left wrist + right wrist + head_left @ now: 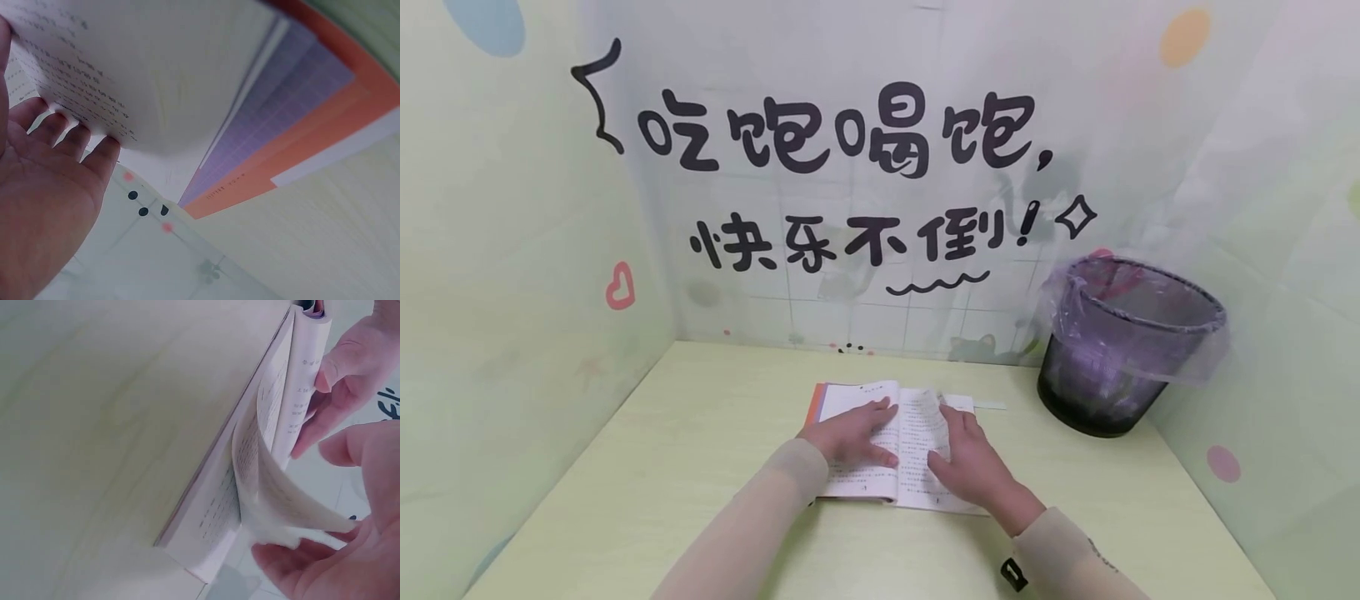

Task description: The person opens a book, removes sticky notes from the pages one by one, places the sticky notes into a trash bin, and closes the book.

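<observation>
An open book (917, 483) with printed pages lies on the table. My left hand (850, 435) rests on its left page, thumb and fingers spread towards the spine. In the left wrist view the orange cover (356, 112) and a purple sheet (281, 100) show beneath the pages. My right hand (976, 467) is at the right page, where a loose curved leaf (281, 487) stands raised. The leaf leans on the fingers of my right hand, while the thumb is apart from it in the right wrist view.
A black mesh bin (1097, 375) with a purple plastic liner stands on the table at the back right. A pale strip (992, 406) lies beside the book's upper right corner. Printed wall sheets (820, 317) enclose the pale wooden table (647, 467) at the back and sides.
</observation>
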Demonstrator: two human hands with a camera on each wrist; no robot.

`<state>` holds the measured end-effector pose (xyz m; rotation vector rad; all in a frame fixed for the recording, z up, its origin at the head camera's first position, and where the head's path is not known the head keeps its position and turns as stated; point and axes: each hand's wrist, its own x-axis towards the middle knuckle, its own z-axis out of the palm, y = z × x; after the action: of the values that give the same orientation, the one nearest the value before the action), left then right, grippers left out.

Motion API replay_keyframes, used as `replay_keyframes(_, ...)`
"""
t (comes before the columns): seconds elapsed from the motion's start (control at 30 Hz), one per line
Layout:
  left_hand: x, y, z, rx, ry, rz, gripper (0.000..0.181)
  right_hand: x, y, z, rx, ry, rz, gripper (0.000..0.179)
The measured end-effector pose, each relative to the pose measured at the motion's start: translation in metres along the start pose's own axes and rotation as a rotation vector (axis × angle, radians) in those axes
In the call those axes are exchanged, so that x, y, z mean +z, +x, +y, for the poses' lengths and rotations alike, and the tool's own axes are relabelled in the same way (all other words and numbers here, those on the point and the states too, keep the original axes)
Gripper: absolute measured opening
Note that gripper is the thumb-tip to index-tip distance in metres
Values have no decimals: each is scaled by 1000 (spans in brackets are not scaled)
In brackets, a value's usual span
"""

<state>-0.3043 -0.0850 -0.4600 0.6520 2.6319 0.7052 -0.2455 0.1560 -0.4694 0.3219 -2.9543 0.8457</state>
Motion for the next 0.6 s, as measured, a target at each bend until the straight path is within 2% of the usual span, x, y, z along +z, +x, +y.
replay_keyframes(0.07, 0, 0, 0, -5, -1, 0, 100, -1, 1, -2, -21, 59, 13, 77)
replay_keyframes(0.13, 0, -1, 0, -9, -1, -3, 101, -3, 4, -3, -1, 173, 27, 75)
replay_keyframes(0.3, -2, -3, 2, 5, -8, -5, 101, -15, 13, 0, 154, 524, 47, 64)
replay_keyframes(0.4, -3, -4, 1, 17, -12, -7, 101, -20, 16, 6, 238, 720, 5, 64)
replay_keyframes(0.53, -3, -4, -2, 15, -7, -9, 100, -16, 15, 14, 338, 1037, -20, 66)
replay_keyframes(0.6, -1, -5, -4, 16, 27, -4, 99, -11, 15, 16, 357, 1141, -20, 61)
